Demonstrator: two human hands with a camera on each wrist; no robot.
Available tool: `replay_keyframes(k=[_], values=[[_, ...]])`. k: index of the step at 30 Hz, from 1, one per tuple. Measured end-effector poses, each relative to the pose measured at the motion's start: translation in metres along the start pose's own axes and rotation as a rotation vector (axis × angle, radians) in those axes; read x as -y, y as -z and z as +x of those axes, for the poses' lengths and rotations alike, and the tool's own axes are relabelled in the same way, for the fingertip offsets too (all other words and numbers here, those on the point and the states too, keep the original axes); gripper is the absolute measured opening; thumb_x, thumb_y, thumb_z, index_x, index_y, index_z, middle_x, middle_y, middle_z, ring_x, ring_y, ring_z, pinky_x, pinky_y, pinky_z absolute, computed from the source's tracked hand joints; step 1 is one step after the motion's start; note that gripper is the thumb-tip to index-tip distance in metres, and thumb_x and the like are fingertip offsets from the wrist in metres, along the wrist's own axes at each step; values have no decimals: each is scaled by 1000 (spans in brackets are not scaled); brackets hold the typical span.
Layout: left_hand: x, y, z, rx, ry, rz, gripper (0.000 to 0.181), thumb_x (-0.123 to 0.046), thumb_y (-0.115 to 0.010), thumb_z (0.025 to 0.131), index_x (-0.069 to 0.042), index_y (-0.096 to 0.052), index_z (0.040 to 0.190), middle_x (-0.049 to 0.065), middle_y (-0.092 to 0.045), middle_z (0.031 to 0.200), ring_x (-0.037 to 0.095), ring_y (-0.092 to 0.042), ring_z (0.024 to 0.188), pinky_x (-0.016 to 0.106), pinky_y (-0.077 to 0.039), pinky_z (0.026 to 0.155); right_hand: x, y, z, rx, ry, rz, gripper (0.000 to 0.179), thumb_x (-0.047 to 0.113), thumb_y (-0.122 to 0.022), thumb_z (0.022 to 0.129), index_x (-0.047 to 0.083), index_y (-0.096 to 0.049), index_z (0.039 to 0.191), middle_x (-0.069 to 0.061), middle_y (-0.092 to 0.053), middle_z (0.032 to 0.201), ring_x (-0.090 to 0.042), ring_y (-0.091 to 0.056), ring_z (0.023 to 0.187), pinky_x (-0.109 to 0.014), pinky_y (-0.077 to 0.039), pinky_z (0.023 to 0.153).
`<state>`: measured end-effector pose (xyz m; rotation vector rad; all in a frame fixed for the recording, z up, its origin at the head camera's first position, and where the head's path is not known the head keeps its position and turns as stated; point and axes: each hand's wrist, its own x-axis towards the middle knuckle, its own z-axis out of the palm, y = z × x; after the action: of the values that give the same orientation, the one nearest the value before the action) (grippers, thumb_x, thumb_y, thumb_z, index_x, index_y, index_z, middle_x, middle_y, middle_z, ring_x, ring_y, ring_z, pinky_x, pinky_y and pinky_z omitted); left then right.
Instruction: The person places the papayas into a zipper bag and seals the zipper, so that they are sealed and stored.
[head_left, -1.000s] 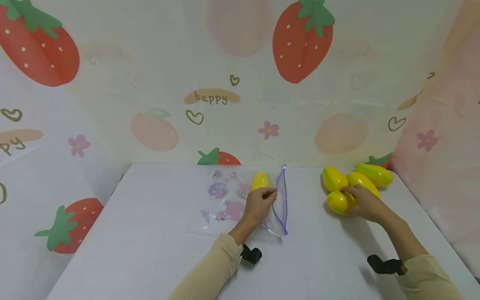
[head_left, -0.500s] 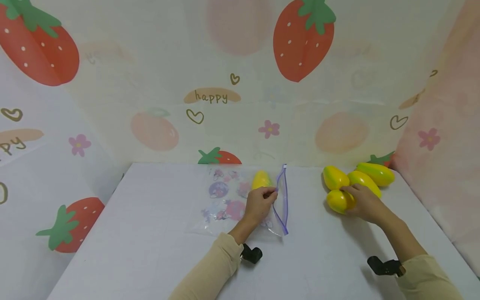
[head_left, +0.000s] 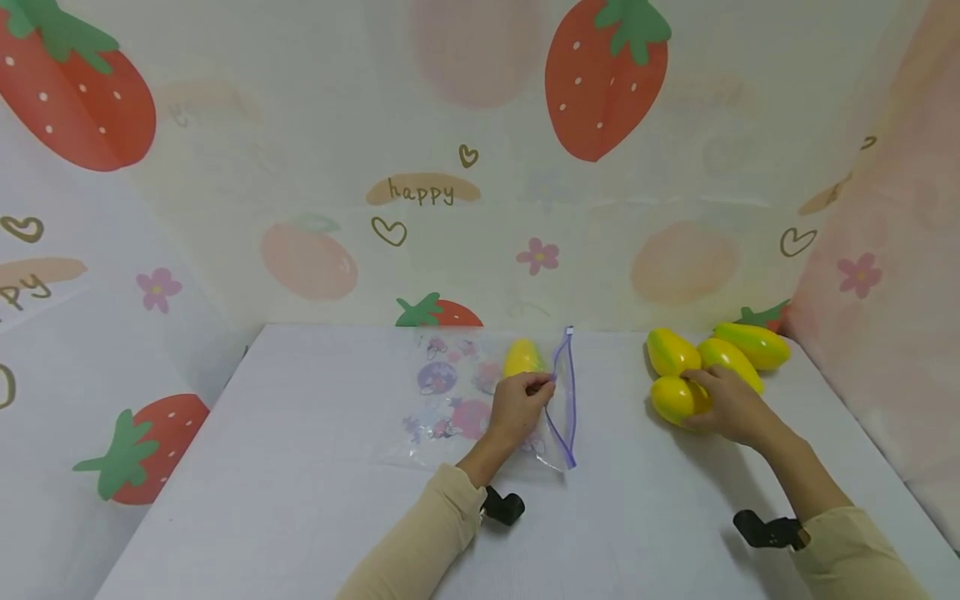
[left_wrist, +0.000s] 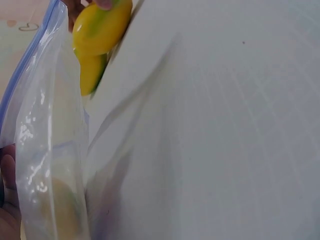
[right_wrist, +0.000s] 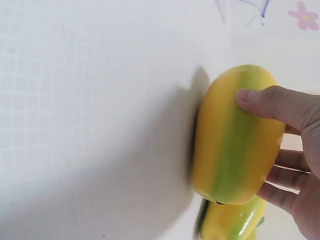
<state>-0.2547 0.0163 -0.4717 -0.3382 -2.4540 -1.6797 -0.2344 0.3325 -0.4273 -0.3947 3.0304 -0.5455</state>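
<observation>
A clear zip bag (head_left: pixel 435 425) with pink and purple prints and a purple zip edge lies on the white table. My left hand (head_left: pixel 520 407) pinches the bag's upper layer by its mouth, which gapes toward the right. One yellow mango (head_left: pixel 522 357) shows inside the bag, partly behind that hand. At the right, my right hand (head_left: pixel 731 406) grips the nearest mango (head_left: pixel 678 400) of a small group. In the right wrist view, the thumb lies along the green stripe of this mango (right_wrist: pixel 235 145), with the other fingers on its far side.
Beside the gripped mango lie three more: one at the back left (head_left: pixel 672 352), one in the middle (head_left: pixel 729 362) and one at the back right (head_left: pixel 753 346). A strawberry-printed backdrop (head_left: pixel 585 208) rises behind the table, with a pink side panel (head_left: pixel 885 350) at right.
The mango in my right hand has shifted slightly left against its neighbours. My left hand and the bag have stayed nearly still.
</observation>
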Motion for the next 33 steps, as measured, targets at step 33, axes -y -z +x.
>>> replay_keyframes(k=[33], values=[[0, -2, 0, -17, -17, -1, 19, -13, -67, 90, 0, -75, 102, 11, -75, 89, 12, -63, 76, 17, -52, 69, 24, -9, 13, -17, -59, 227, 72, 39, -78, 80, -7, -53, 130, -24, -64, 112, -25, -57, 90, -31, -50, 75]])
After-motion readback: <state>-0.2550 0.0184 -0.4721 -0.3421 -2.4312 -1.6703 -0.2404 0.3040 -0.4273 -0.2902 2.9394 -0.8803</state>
